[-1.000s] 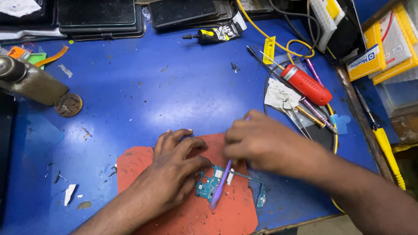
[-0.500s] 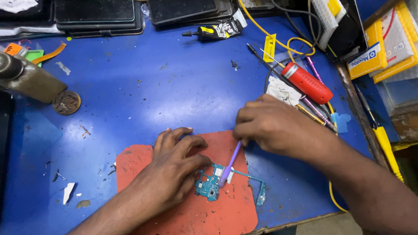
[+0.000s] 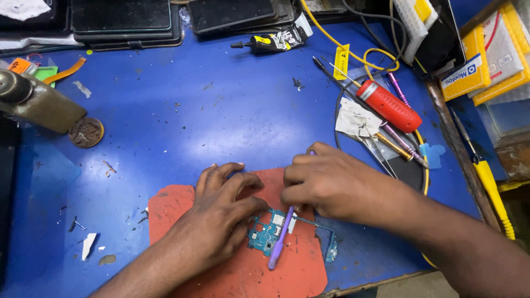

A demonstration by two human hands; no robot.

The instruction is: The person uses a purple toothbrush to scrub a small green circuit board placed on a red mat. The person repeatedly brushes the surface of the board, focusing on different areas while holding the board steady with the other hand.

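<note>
Here, on an orange repair mat (image 3: 182,207), the left hand (image 3: 223,212) presses curled fingers onto a small teal circuit board (image 3: 265,234) while the right hand (image 3: 326,185) pinches a purple pry tool (image 3: 280,240) against it; the board lies bare, unhoused. Beyond, a red-handled screwdriver (image 3: 389,106) rests on the blue bench (image 3: 221,110).

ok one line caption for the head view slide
Left hand steadies a teal circuit board; right hand holds a purple tool.

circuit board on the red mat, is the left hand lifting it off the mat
No, the teal circuit board lies flat on the red mat while the left hand presses on its edge.
</note>
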